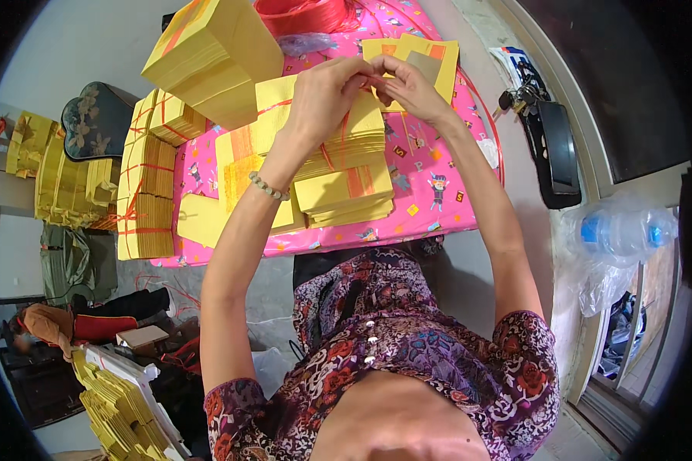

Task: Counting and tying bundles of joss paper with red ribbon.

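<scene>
While draped in a pink patterned cloth (430, 211), surface bears yellow paper stacks (346, 192) tied with red string, biggest stack (215, 54) at far left corner, more bundles (146, 200) down left edge. Over the middle stack (357, 131), left hand (327, 96) and right hand (415, 88) meet fingertip to fingertip, fingers of both pinched nearly closed on a thin red string (377, 77); bead bracelet (269, 187) on left wrist. Off to the right: water bottle (623, 230), black pouch (557, 154), keys (519, 96).
</scene>
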The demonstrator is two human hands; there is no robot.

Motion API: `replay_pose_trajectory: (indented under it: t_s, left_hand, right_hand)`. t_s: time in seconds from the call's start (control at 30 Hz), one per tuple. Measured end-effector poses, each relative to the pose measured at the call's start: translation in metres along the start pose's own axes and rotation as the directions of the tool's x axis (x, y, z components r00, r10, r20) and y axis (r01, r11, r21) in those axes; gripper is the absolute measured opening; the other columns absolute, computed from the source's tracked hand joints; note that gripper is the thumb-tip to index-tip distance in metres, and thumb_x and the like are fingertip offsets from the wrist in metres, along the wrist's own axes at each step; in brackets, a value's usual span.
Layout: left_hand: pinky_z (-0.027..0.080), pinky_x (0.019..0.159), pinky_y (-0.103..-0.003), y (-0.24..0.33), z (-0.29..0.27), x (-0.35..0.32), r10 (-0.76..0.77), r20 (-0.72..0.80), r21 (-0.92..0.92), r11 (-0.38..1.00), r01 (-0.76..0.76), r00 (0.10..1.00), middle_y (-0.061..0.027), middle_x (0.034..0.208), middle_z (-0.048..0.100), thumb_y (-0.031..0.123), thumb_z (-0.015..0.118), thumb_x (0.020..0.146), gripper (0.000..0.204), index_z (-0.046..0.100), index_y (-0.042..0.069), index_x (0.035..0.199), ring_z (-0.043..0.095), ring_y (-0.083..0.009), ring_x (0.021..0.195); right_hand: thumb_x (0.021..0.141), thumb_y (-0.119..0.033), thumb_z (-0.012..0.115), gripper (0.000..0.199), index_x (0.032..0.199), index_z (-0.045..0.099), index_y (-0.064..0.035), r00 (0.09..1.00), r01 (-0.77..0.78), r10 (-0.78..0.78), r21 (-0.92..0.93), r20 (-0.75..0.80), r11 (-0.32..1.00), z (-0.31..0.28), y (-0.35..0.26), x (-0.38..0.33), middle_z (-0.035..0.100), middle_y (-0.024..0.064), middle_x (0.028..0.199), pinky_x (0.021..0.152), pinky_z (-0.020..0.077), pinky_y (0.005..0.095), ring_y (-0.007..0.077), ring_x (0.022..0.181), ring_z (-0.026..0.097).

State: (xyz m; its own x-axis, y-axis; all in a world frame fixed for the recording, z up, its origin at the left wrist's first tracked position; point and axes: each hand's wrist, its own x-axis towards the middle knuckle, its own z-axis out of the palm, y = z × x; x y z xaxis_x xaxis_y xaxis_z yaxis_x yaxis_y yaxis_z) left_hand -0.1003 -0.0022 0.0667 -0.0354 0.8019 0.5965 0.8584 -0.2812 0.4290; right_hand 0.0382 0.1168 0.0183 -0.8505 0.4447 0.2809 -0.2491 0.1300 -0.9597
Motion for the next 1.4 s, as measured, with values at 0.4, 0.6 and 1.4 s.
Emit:
replay_pose_trajectory:
  t_s: [0.4,0.6,1.4]
  left_hand:
    - [0.049,0.063,-0.038,-0.004,0.001,0.000,-0.058,-0.039,-0.053,0.997,0.056,0.998,-0.0109,0.083,0.059,0.002,0.065,0.076,0.006,0.064,0.002,0.082,0.062,-0.0297,0.072]
    - [0.053,0.066,-0.028,-0.010,-0.015,-0.005,-0.207,0.049,0.004,0.978,0.207,0.977,-0.0094,0.084,0.066,0.004,0.069,0.075,0.008,0.069,-0.002,0.079,0.064,-0.0175,0.072]
    - [0.038,0.098,-0.034,-0.049,-0.062,-0.074,-0.626,-0.162,-0.645,0.652,0.398,0.763,-0.0131,0.127,0.053,0.028,0.063,0.088,0.051,0.048,-0.001,0.127,0.047,-0.0187,0.120]
  right_hand:
    - [0.084,-0.012,0.060,0.012,0.091,0.063,-0.0032,0.941,0.240,-0.331,-0.545,-0.073,0.803,-0.001,-0.003,0.004,0.053,0.0027,0.082,0.063,0.0453,0.0277,0.0118,0.070,0.055]
    - [0.076,-0.010,0.061,0.011,0.079,0.056,-0.0009,0.947,0.130,-0.304,-0.744,-0.102,0.655,-0.001,-0.005,-0.004,0.048,0.0021,0.078,0.062,0.0440,0.0253,0.0104,0.068,0.051]
    - [0.099,-0.042,0.037,0.052,0.133,0.044,-0.0021,0.969,-0.114,0.113,0.007,-0.220,0.993,0.026,0.030,-0.039,0.051,0.0082,0.129,0.097,0.0400,0.0318,0.0157,0.114,0.050]
